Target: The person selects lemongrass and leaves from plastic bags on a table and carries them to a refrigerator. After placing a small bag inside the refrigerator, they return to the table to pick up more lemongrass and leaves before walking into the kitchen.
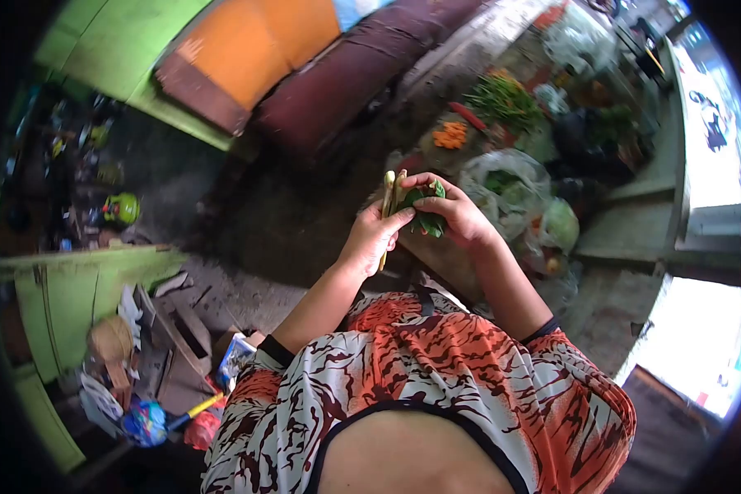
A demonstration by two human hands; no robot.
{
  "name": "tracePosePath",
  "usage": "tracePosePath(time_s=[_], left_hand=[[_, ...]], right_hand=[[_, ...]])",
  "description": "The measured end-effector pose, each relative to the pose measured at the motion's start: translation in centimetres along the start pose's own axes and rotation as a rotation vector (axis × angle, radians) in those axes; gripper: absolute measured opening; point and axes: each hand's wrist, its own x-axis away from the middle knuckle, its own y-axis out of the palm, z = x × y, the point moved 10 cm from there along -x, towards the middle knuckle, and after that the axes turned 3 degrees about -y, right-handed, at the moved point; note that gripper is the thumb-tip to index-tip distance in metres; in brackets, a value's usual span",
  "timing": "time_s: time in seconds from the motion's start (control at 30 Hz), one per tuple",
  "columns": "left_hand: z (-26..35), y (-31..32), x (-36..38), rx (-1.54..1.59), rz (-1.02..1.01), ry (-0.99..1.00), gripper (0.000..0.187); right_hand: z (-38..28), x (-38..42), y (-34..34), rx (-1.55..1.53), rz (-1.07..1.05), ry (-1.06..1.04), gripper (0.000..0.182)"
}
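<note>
Fingers (369, 216) of the left hand (364, 240) curl snugly around upright pale stalks (388, 191), the thumb extended toward a small bunch of green leaves (429, 224). The right hand (463, 218) pinches those leaves between thumb and bent fingers, just beside the stalks. Both hands are raised in front of a person in a red, white and black patterned shirt (436, 354). Beyond, at right, chopped orange pieces (449, 135), long green vegetables (502, 100) and a clear plastic bag (476, 174) crowd a dim surface. Green cabinetry (74, 288) stands at left; bright light enters at right.
</note>
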Motion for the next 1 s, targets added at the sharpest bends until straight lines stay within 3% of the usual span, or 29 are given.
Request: tracePosePath(time_s=[0.17, 0.2, 0.4, 0.43, 0.63, 0.67, 0.77, 0.87, 0.97, 1.0], left_hand=[[4.0, -11.4, 4.3, 0.084, 0.187, 0.111, 0.01], [3.4, -8.0, 5.1, 0.078, 0.242, 0.135, 0.01], [8.0, -24.6, 11.2, 0.08, 0.446, 0.261, 0.013], [7.5, -18.1, 11.6, 0.076, 0.501, 0.25, 0.014], [8.6, -28.4, 15.5, 0.142, 0.687, 0.344, 0.019], [8.6, -20.6, 16.0, 0.153, 0.679, 0.355, 0.02], [8.6, -26.7, 14.9, 0.153, 0.726, 0.357, 0.024], [11.3, -31.5, 14.5, 0.008, 0.811, 0.421, 0.022], [13.0, -33.6, 13.7, 0.035, 0.751, 0.317, 0.023], [14.2, -36.3, 14.5, 0.037, 0.795, 0.182, 0.027]], right_hand=[[5.5, -6.7, 8.7, 0.0, -0.105, 0.096, 0.029], [3.8, -4.5, 6.3, -0.055, -0.098, 0.085, 0.029], [13.5, -14.9, 15.3, 0.036, -0.019, 0.156, 0.021], [9.4, -10.8, 12.4, 0.026, -0.042, 0.181, 0.021], [15.5, -15.5, 24.9, 0.252, -0.281, 0.388, 0.048], [10.9, -10.4, 21.9, 0.331, -0.251, 0.395, 0.049], [14.5, -14.7, 26.0, 0.251, -0.364, 0.505, 0.039], [17.6, -19.9, 28.2, 0.258, -0.347, 0.569, 0.024], [17.8, -24.2, 28.5, 0.261, -0.307, 0.582, 0.023], [18.8, -27.4, 29.8, 0.219, -0.328, 0.621, 0.022]])
